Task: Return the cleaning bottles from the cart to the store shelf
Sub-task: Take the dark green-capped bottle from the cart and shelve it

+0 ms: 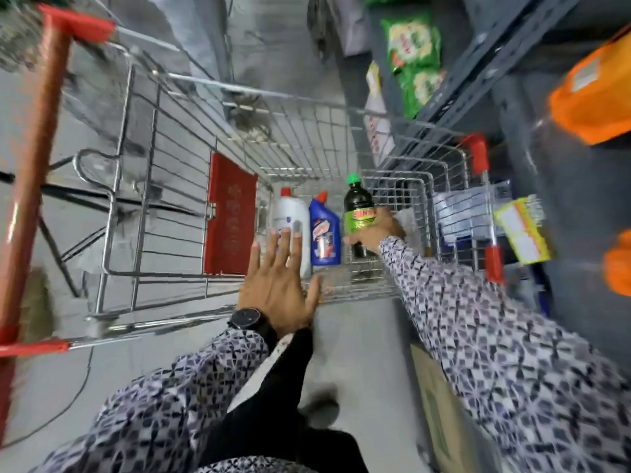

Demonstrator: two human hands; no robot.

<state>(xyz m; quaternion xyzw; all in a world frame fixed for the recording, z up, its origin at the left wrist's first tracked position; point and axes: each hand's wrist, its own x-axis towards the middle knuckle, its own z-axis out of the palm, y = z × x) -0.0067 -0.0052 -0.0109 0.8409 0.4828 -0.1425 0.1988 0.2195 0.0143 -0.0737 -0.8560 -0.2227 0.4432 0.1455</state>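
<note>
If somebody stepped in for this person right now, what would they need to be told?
Right hand: fingers closed around the dark bottle with the green cap, which is in the cart.
Left hand: open, empty, above the white bottle.
Blue bottle stands between the other two.
Done: none of these three is shelved yet.
Left: carry all three to the shelf on the right.

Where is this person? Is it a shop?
Most likely a shop aisle. There is a wire shopping cart holding cleaning bottles, a metal shelf stacked with green packets, and yellow price tags hanging at the shelf's edge.
</note>
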